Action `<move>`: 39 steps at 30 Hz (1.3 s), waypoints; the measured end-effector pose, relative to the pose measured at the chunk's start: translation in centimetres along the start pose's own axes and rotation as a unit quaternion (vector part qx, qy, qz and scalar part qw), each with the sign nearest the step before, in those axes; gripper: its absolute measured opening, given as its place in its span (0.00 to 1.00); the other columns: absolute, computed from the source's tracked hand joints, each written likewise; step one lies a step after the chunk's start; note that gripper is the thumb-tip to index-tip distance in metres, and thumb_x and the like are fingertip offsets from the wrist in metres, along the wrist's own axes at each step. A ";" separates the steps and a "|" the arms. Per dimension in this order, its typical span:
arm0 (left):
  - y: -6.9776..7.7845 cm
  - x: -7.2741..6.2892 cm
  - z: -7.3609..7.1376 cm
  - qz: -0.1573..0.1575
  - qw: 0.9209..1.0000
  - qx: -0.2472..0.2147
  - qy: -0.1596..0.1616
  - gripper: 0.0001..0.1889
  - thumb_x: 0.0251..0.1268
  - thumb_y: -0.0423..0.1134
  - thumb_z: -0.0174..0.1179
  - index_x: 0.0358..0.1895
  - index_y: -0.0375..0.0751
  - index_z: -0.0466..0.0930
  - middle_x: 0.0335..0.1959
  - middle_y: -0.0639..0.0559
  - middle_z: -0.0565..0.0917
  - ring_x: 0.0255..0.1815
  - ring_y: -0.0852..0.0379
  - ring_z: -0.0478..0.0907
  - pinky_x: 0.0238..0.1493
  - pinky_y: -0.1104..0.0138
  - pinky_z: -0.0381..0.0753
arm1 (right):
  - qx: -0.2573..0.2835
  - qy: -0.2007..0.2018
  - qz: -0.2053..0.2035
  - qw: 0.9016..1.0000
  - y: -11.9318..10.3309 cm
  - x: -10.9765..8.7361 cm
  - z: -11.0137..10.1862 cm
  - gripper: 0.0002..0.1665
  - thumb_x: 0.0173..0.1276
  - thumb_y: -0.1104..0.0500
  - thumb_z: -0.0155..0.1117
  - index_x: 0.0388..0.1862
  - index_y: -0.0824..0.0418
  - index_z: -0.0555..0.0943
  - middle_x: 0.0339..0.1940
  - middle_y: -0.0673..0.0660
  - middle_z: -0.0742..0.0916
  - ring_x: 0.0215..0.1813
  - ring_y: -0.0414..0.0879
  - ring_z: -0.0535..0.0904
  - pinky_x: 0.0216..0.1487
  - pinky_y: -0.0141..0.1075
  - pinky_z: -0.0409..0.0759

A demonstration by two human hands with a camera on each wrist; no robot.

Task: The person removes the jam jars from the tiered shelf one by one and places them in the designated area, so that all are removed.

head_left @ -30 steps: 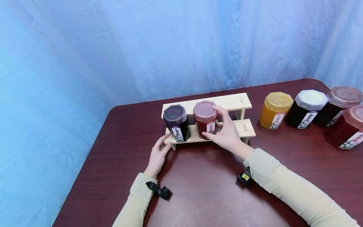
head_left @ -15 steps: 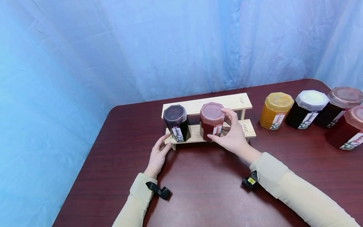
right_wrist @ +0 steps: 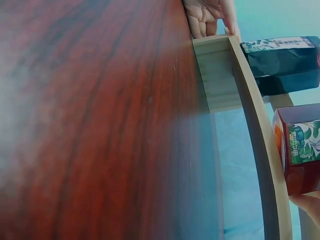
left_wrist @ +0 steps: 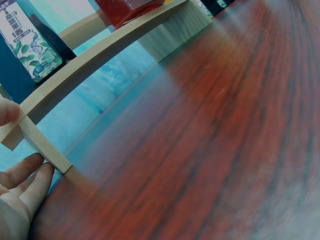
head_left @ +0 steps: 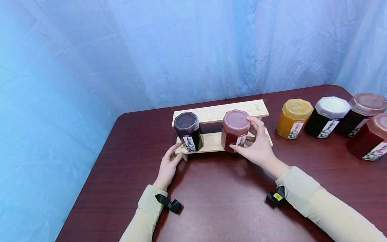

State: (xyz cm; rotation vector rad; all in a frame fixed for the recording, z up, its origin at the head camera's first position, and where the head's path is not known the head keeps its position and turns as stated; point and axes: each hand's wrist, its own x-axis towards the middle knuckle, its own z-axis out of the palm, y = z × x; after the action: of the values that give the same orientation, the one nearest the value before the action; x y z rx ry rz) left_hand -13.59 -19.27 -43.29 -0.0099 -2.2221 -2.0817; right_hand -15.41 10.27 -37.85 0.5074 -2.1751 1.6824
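A two-tier wooden rack (head_left: pixel 213 144) stands on the table. At its lower left sits a dark jar (head_left: pixel 190 134) with a white label, upright. My right hand (head_left: pixel 257 144) grips a red octagonal jar (head_left: pixel 235 131) with a pink lid, thumb in front and fingers round the right side. The red jar is upright over the lower tier; whether its base touches the board I cannot tell. My left hand (head_left: pixel 167 166) holds the rack's lower left end. In the left wrist view the thumb lies on the board (left_wrist: pixel 65 75) and the fingers touch the leg (left_wrist: pixel 47 145).
To the right of the rack stand a yellow jar (head_left: pixel 293 119), a black jar with a white lid (head_left: pixel 326 117), a dark jar with a brownish lid (head_left: pixel 362 112) and another red jar (head_left: pixel 370 137). A blue curtain (head_left: pixel 193 50) hangs behind the table (head_left: pixel 211 198).
My right hand has shifted the red jar rightward along the lower tier, away from the dark jar. The left hand has stayed at the rack's left end.
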 end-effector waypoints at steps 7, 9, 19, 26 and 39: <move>-0.1 0.1 0.0 0.003 1.000 0.002 -0.003 0.22 0.67 0.30 0.55 0.63 0.33 0.69 0.61 0.40 0.73 0.46 0.69 0.74 0.48 0.78 0.71 | -0.010 0.017 -0.006 1.000 -0.2 -0.4 -1.0 0.59 0.36 0.77 0.77 0.66 0.63 0.55 0.58 0.65 0.75 0.50 0.24 0.73 0.46 0.18 0.74; -0.1 0.1 0.0 0.000 1.000 -0.002 -0.006 0.22 0.67 0.29 0.55 0.63 0.34 0.69 0.61 0.40 0.72 0.46 0.69 0.74 0.49 0.78 0.70 | -0.005 0.021 -0.003 1.000 -0.4 -0.5 -1.3 0.59 0.36 0.78 0.76 0.66 0.63 0.55 0.57 0.62 0.76 0.49 0.25 0.74 0.44 0.18 0.75; 0.0 0.0 -0.1 0.006 1.000 0.000 -0.004 0.22 0.67 0.31 0.55 0.63 0.33 0.69 0.60 0.42 0.73 0.46 0.68 0.74 0.48 0.78 0.70 | -0.032 0.037 -0.088 0.995 -0.5 -1.2 -3.6 0.59 0.30 0.82 0.75 0.63 0.69 0.56 0.54 0.35 0.74 0.48 0.26 0.76 0.47 0.17 0.73; -0.1 -0.1 -0.1 0.003 1.000 0.008 0.000 0.22 0.67 0.32 0.56 0.63 0.34 0.69 0.60 0.43 0.74 0.46 0.68 0.74 0.48 0.78 0.71 | -0.054 0.040 -0.119 0.991 -0.7 -1.8 -5.5 0.60 0.25 0.85 0.74 0.61 0.71 0.57 0.56 0.34 0.75 0.47 0.25 0.76 0.44 0.17 0.74; -0.1 0.0 0.0 0.002 1.000 -0.010 -0.002 0.22 0.66 0.31 0.56 0.63 0.35 0.70 0.55 0.48 0.75 0.44 0.67 0.74 0.46 0.78 0.71 | -0.067 0.059 -0.130 0.988 0.1 -2.7 -8.9 0.56 0.43 0.49 0.80 0.60 0.73 0.57 0.56 0.35 0.77 0.44 0.27 0.77 0.39 0.16 0.73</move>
State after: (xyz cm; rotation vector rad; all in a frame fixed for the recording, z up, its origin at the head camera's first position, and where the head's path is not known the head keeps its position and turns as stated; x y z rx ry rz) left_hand -13.59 -19.29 -43.37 -0.0183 -2.2005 -2.1046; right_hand -12.66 19.15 -37.09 0.6082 -2.0214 1.3848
